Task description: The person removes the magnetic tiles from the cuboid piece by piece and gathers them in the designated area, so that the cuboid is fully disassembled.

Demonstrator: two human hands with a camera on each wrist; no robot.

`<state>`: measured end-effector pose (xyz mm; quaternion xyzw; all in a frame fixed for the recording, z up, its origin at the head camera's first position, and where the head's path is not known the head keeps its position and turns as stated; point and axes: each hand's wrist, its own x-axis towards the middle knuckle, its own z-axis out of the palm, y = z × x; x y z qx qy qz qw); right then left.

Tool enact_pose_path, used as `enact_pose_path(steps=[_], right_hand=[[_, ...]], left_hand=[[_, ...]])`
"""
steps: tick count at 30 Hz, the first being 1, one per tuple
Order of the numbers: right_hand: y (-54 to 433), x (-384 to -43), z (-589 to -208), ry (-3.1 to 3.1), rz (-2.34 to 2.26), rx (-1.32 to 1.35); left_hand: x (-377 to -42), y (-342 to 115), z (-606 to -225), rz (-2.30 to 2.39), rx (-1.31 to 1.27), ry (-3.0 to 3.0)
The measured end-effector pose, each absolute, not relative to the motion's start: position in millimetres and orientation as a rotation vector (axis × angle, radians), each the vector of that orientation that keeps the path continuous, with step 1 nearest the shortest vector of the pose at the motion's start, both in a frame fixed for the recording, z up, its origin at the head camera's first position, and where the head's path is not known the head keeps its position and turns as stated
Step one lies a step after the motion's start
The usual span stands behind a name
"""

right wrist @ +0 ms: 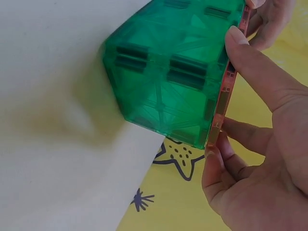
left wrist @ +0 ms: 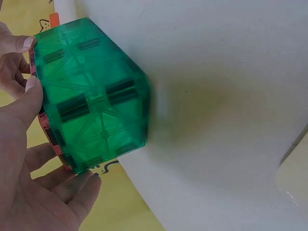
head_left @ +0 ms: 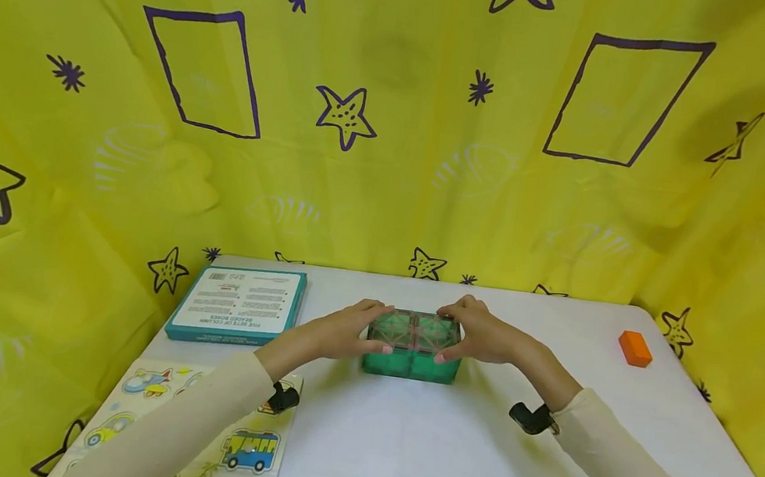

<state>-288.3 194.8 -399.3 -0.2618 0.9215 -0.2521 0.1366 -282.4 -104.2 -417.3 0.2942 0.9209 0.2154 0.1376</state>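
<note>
A box built of translucent green magnetic tiles stands on the white table, with reddish tiles lying across its top. My left hand holds the left end of the top, thumb at the near edge and fingers at the far side. At the right end, my right hand grips the top in the same way. The left wrist view shows the green walls joined at their edges, with the left thumb on the reddish rim. In the right wrist view, the right thumb presses that rim.
Left of the tile box lies a teal-edged flat box with printed text. Nearer, a vehicle picture puzzle board sits partly under the left forearm. An orange block rests at the far right. A yellow patterned curtain surrounds the table.
</note>
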Motion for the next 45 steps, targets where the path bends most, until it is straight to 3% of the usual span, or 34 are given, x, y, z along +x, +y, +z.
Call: enact_pose_path(steps=[21, 30, 45], right_hand=[[203, -275, -385, 2.838, -0.800, -0.879], [245, -293, -366, 2.880, -0.811, -0.786], [331, -322, -381, 2.892, -0.642, -0.563]], left_hand=[[-282, -103, -413, 0.634, 0.841, 2.648], [-283, -103, -416, 0.666, 0.832, 2.631], [-281, -102, -418, 0.669, 0.831, 2.619]])
